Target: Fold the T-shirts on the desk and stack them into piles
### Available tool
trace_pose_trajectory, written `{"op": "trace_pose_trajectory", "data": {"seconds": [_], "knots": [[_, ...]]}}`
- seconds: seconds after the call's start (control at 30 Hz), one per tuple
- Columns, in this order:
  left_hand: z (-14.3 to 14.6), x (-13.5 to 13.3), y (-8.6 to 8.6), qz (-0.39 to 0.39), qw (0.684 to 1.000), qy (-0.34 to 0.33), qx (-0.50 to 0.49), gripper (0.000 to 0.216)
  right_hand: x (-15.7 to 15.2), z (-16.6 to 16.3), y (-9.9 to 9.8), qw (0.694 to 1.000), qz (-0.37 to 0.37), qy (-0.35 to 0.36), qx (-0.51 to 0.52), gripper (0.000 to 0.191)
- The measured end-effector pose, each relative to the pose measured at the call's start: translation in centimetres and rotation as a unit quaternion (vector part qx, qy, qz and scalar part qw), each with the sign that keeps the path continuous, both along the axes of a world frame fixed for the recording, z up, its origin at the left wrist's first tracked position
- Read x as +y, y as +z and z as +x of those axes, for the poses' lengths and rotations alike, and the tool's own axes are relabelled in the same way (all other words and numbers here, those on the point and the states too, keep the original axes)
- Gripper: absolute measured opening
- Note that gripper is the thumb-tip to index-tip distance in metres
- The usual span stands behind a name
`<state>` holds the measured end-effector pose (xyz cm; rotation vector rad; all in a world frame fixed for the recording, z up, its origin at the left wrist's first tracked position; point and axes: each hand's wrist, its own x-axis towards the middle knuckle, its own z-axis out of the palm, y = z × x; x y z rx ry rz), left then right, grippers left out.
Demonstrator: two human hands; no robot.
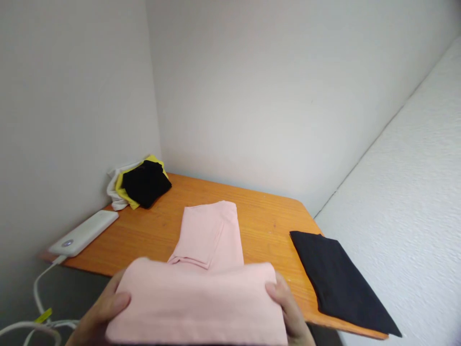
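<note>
A pink garment point(201, 302), probably a shirt, stretches between my two hands at the table's front edge. My left hand point(104, 305) grips its left side, thumb on top and fingers hidden underneath. On the opposite side, my right hand point(288, 307) pinches it the same way. The near part is lifted and hangs toward me past the edge. Its far part lies flat on the wooden table point(262, 221), with a sleeve folded inward over the body.
A folded black cloth point(338, 274) lies along the table's right edge, overhanging slightly. At the back left sits a pile of black point(146, 182), yellow and white clothes. A white power bank point(84, 233) with a white cable point(39, 288) rests at the left edge. Walls border the table.
</note>
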<state>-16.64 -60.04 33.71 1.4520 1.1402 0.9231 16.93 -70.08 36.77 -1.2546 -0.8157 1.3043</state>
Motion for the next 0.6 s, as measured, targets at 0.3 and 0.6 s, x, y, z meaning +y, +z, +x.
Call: {"op": "trace_pose_trajectory", "data": {"seconds": [0.3,0.6], "knots": [[3.4,7.6,-0.9,0.147,0.984,0.051,0.091,0.066,6.5,-0.7,-1.3,0.956,0.105,-0.048,-0.27,0.044],[0.0,7.7,-2.8,0.083,0.902,0.037,0.422,0.056,-0.5,-5.6,-6.1,0.787,-0.063,-0.075,-0.609,0.026]]}}
